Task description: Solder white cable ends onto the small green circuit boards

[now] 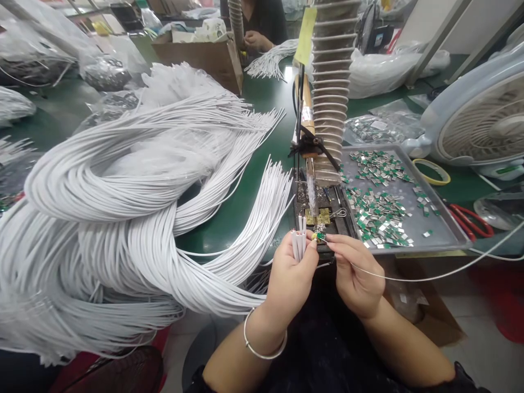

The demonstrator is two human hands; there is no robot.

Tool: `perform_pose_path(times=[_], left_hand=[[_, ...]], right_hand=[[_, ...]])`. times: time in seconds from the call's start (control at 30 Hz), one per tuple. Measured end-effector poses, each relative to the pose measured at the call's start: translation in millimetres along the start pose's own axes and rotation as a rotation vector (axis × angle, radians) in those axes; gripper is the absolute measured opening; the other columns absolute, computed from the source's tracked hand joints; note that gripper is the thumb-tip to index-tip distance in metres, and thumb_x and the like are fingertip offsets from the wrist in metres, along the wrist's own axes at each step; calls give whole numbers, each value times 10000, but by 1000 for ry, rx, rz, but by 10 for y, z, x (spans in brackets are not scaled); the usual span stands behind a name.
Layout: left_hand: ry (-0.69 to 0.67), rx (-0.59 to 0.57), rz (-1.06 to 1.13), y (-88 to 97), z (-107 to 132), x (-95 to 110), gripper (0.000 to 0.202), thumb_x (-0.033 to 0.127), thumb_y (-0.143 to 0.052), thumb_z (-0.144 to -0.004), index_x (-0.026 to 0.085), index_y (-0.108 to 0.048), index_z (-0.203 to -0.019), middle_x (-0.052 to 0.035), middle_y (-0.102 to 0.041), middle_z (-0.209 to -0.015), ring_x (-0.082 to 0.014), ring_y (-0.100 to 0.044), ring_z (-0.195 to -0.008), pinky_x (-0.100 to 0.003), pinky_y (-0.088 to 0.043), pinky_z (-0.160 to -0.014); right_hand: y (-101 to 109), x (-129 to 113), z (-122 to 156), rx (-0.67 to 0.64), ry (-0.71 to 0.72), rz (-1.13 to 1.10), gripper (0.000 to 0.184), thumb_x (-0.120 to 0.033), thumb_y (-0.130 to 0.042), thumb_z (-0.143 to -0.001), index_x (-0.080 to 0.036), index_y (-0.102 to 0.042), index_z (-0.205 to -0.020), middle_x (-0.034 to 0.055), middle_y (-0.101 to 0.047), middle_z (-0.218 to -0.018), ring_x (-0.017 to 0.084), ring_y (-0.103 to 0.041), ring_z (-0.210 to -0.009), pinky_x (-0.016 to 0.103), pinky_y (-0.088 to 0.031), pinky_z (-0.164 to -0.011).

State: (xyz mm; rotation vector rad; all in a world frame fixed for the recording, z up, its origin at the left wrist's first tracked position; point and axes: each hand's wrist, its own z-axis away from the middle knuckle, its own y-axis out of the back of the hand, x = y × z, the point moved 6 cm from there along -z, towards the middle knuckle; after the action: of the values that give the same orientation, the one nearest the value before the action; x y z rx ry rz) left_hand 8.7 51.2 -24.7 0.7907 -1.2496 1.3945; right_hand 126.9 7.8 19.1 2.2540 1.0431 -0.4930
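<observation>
My left hand (pixel 292 273) is closed around several white cables (pixel 299 245), whose stripped ends point up. Between its thumb and forefinger sits a small green circuit board (pixel 320 236), just below the tip of a mounted soldering iron (pixel 313 185). My right hand (pixel 358 273) pinches a thin solder wire (pixel 409 280) that trails off to the right; its end meets the board. Under the iron lies a dark work stand (pixel 347 218) with solder residue. The exact contact at the tip is too small to make out.
Large bundles of white cable (pixel 102 202) cover the left side. To the right are a metal tray (pixel 442 234) of small boards, red-handled scissors (pixel 470 221), a tape roll (pixel 432 171) and a fan (pixel 483 120). A ribbed hose (pixel 332 93) hangs overhead. Another person (pixel 262 27) sits opposite.
</observation>
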Motion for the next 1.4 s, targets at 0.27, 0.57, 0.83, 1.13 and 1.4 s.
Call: perform_pose_path(times=[0.27,0.57,0.83,1.13,1.4], left_hand=[[11,17,34,-29,-18,47,87,252,-610,-817,176,-581,-847,63,-422,-587,-54,-324,-484,-166,-334,-492],[-1,27,33,-46,-47,82,106,267,-615,-809,181,-577,-859,74,-420,-577,-50,-328,-469,-169,-333,-491],[-8,37,55,-42,-49,114,99,252,-611,-809,177,-575,-863,77,-405,-569,-49,-337,-469,-166,-338,-493],[2,53,81,-41,-43,126,143,265,-666,-764,175,-589,-844,78,-410,-552,-57,-374,-480,-172,-370,-513],[-28,32,56,-61,-36,158,82,229,-587,-819,176,-563,-877,87,-379,-580,-46,-322,-471,-163,-366,-532]], right_hand=[[-23,3,-15,22,24,31,279,-78,-500,-854,-224,-624,-1056,88,-699,-955,207,-688,-884,381,-599,-737],[-57,-20,-79,37,50,69,293,-87,-496,-861,-237,-622,-1078,83,-689,-957,206,-680,-887,377,-598,-735],[-62,-25,-88,26,68,66,307,-56,-499,-850,-214,-609,-1089,96,-665,-990,199,-655,-932,366,-583,-764],[-65,-19,-95,37,64,97,288,-71,-495,-857,-221,-611,-1073,88,-673,-970,202,-662,-907,377,-582,-749],[-68,-32,-98,47,95,85,285,-49,-506,-849,-190,-618,-1071,95,-661,-986,193,-652,-927,365,-578,-769]])
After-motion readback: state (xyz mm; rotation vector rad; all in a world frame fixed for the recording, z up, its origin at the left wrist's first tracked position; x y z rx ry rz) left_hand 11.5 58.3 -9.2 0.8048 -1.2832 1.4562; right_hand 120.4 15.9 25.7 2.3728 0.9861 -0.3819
